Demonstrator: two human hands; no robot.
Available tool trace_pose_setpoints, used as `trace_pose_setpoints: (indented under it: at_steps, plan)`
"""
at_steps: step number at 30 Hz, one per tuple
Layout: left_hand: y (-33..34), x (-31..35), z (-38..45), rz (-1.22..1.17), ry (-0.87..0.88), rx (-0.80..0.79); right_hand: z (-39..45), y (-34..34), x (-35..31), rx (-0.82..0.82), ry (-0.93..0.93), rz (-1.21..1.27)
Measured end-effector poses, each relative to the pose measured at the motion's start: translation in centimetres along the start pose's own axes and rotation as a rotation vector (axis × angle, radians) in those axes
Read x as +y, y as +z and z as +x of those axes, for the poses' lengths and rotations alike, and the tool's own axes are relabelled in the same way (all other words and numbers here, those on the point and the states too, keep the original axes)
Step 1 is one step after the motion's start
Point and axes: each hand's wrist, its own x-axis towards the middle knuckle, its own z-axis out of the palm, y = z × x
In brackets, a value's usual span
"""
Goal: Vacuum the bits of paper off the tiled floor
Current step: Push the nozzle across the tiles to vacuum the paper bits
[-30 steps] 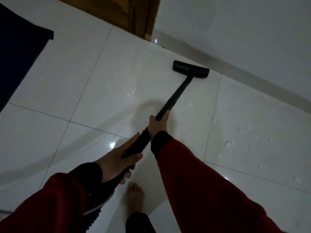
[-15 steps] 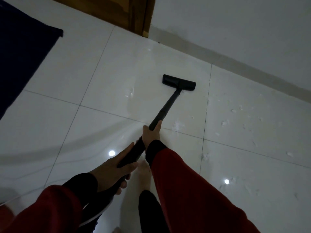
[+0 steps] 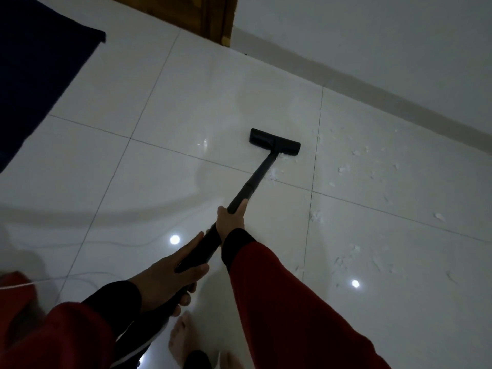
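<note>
Nozzle: flat black plastic vacuum floor head (image 3: 275,142) sitting on the glossy white tiled floor (image 3: 186,102), well ahead of both grips, now drawn back from the grey skirting board (image 3: 372,83) it was near a second ago.
Right grip: right hand (image 3: 231,218) clenching the slim black vacuum wand (image 3: 255,179) part-way down, thumb lying along it.
Left grip: left hand (image 3: 166,275) wrapping the wand's upper end, just behind the right hand.
Paper: small white torn paper scraps (image 3: 343,169) lying mostly right of the forward grip; one clump (image 3: 274,174) touching the wand just behind the head.
Change: pulling back, leaving that clump apparently uncollected.
Meaning: probably needing another pass here, then sweeping rightward; most scraps remaining.
Hazard: thin white cord (image 3: 80,275) trailing left of the rear grip.
</note>
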Motion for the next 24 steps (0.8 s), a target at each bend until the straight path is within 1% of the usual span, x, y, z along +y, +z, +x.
trace_pose_setpoints:
  at_steps: [5,12,18,24]
  plan:
    - [2.3,-2.7,-1.6,0.044,0.014,0.036,-1.7,-1.6,3.1,-0.011,-0.015,-0.03]
    - [6.5,-5.6,-3.8,-0.042,0.017,0.053,-3.8,-3.6,6.9,-0.016,-0.006,-0.027]
    - [8.3,-8.0,-4.7,-0.041,0.017,0.066,-4.2,-4.2,9.8,-0.055,0.027,-0.013]
    - [9.2,-10.1,-7.6,-0.048,0.015,0.086,-6.8,-4.2,12.3,-0.075,0.03,-0.03]
